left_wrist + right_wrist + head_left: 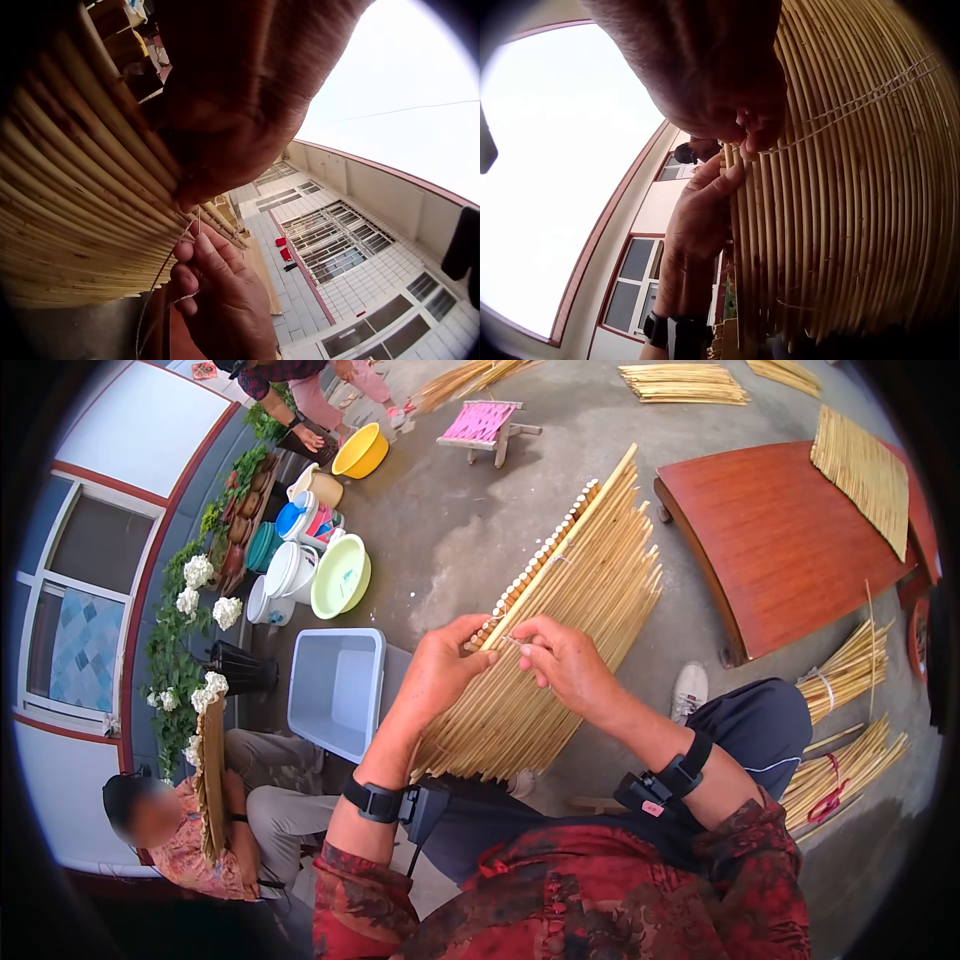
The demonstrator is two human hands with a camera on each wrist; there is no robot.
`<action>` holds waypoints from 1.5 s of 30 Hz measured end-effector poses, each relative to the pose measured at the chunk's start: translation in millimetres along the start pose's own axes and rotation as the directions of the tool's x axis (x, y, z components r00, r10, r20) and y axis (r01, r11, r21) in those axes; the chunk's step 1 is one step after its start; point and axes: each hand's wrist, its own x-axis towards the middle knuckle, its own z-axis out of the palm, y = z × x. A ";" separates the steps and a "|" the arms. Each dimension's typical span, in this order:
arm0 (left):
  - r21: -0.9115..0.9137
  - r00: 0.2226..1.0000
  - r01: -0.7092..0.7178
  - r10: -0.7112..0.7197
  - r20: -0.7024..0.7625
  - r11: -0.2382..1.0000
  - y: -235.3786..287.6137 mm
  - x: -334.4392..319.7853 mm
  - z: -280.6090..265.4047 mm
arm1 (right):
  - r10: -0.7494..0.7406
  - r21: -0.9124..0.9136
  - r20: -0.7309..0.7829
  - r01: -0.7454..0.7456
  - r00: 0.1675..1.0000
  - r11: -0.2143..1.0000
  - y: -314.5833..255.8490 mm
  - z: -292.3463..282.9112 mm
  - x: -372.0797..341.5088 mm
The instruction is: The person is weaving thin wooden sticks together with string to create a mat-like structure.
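Note:
A mat of straight pale reed stalks [575, 615] slants up in front of the person's lap, bound by rows of thin string [866, 97]. At its left edge the left hand [445, 665] grips the outermost stalks, thumb on the near face and fingers behind. Right beside that thumb, the right hand [568, 668] pinches a thin pale string [198, 222] between thumb and forefinger. A loose length of the string hangs below the right hand [225, 289] in the left wrist view. The right wrist view shows the left hand [697, 214] low at the mat's edge.
A grey-blue tub [337, 690] stands to the left, near several buckets and basins. At the right are a reddish-brown wooden table [780, 550] with another reed mat [862, 480] and reed bundles [845, 775]. A seated person [205, 810] is at lower left; another bends at the top.

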 end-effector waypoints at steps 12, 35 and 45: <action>-0.076 0.999 0.041 -0.044 -0.026 0.996 -5.0 3.0 5.1 | -0.360 -0.545 -0.066 0.269 0.931 0.794 8.7 -10.7 -3.2; 0.027 0.999 0.041 -0.040 -0.019 0.999 2.5 -0.1 14.4 | -0.065 -0.175 0.006 0.065 0.998 0.982 5.9 -15.0 2.5; 0.144 0.996 -0.083 0.087 -0.026 0.986 20.0 -11.2 26.1 | -0.163 -0.497 -0.070 0.107 0.984 0.861 -1.5 -29.8 -31.0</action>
